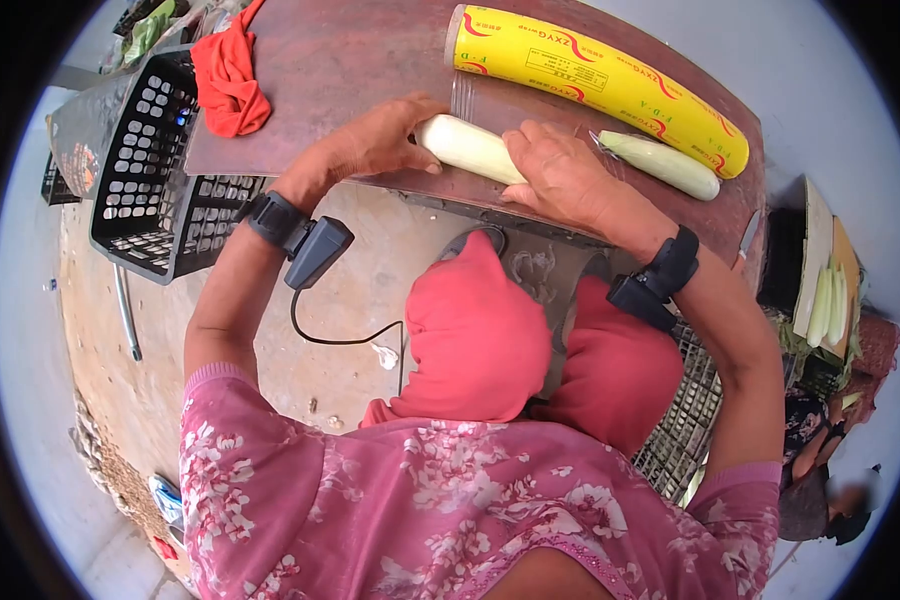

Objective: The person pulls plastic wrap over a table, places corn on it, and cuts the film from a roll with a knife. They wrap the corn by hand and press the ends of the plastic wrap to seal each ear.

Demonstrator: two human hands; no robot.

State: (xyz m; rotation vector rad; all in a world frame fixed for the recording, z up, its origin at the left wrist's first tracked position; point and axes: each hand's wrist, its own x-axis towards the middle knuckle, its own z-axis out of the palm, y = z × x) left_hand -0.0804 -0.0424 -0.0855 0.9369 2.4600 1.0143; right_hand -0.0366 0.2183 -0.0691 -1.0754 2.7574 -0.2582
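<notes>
A pale green long squash (470, 148) lies crosswise at the near edge of the reddish table (340, 60). My left hand (395, 137) curls around its left end, thumb on the near side. Over its right end, my right hand (560, 175) is wrapped with fingers bent, hiding that part. Just beyond is a yellow roll of cling film (595, 85); a strip of clear film (463, 97) runs from it toward the squash. A second pale green squash (660, 165) rests right of my right hand, against the roll, its tapered end pointing left.
A red cloth (230, 75) sits at the table's left corner, beside a black plastic crate (140, 190). At the right table edge lies a knife (748, 235). Further right, several pale squashes (827, 305) lie in a box. Another person (810, 460) is at far right.
</notes>
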